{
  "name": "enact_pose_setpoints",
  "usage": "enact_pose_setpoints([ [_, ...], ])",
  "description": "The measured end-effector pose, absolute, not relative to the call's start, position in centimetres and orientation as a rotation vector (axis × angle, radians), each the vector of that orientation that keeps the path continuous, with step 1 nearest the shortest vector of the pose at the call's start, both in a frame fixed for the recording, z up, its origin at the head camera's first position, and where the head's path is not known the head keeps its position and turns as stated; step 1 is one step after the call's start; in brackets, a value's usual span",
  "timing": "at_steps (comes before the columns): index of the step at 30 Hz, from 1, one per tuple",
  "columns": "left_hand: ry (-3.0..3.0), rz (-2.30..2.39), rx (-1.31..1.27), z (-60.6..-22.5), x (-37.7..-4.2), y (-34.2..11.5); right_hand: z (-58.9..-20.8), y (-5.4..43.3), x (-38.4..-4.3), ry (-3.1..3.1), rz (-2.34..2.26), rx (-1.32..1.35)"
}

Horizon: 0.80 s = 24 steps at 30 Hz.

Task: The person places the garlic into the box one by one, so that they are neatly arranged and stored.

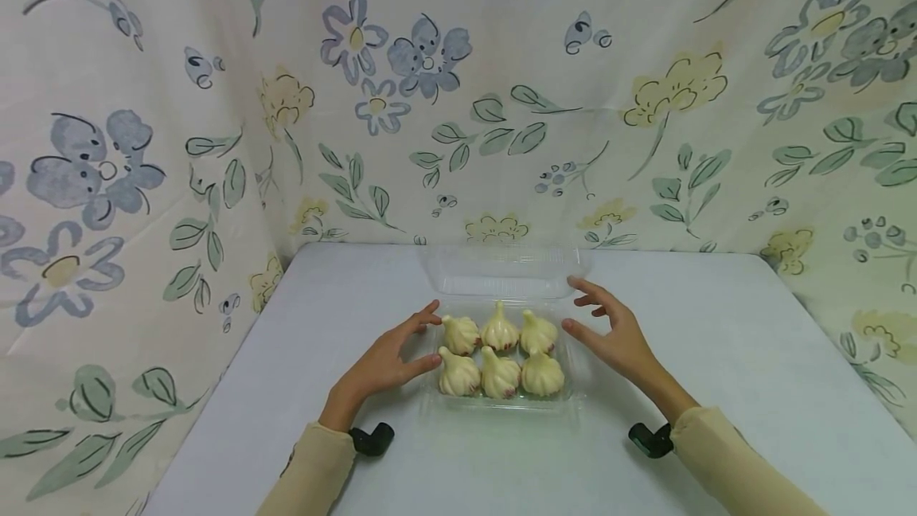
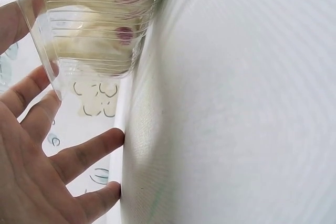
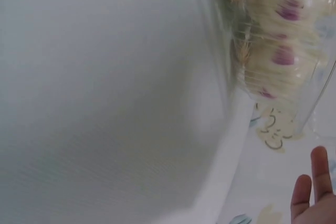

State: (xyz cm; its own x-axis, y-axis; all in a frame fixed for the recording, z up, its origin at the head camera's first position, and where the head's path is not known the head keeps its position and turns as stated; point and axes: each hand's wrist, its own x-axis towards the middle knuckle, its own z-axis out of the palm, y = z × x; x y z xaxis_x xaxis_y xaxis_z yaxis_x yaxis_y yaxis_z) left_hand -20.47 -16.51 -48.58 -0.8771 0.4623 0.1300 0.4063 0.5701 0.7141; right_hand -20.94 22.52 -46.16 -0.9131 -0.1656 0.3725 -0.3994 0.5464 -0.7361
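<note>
A clear plastic clamshell box (image 1: 501, 404) lies on the table with its hinged lid (image 1: 505, 281) folded back behind it. Inside sit several garlic bulbs (image 1: 500, 373) in two rows, pale with purple patches near the base. At the box's left side, my left hand (image 1: 387, 357) has its fingers spread, with fingertips touching the rim; the left wrist view shows the box wall (image 2: 94, 51) against them. To the right, my right hand (image 1: 619, 341) holds nothing, its thumb close to the box's edge and its forefinger by the lid's corner. Only a few right fingers (image 3: 320, 174) show in the right wrist view.
A white-covered table (image 1: 344, 285) carries the box near its middle. Behind and to the left hangs a floral curtain (image 1: 458, 102), reaching down to the table's back edge. Each wrist has a dark strapped device, the left one (image 1: 372, 440) and the right one (image 1: 650, 440).
</note>
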Motion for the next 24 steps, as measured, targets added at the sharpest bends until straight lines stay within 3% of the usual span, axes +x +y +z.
enact_pose_setpoints([
  [12,2.728,1.174,0.683,-48.6,-20.4,-16.5,-46.4,23.0,-18.9,-2.673,1.397,0.342],
  [24,2.734,1.176,0.639,-48.7,-20.4,-16.7,-48.4,23.5,-18.6,-2.553,1.388,0.529],
])
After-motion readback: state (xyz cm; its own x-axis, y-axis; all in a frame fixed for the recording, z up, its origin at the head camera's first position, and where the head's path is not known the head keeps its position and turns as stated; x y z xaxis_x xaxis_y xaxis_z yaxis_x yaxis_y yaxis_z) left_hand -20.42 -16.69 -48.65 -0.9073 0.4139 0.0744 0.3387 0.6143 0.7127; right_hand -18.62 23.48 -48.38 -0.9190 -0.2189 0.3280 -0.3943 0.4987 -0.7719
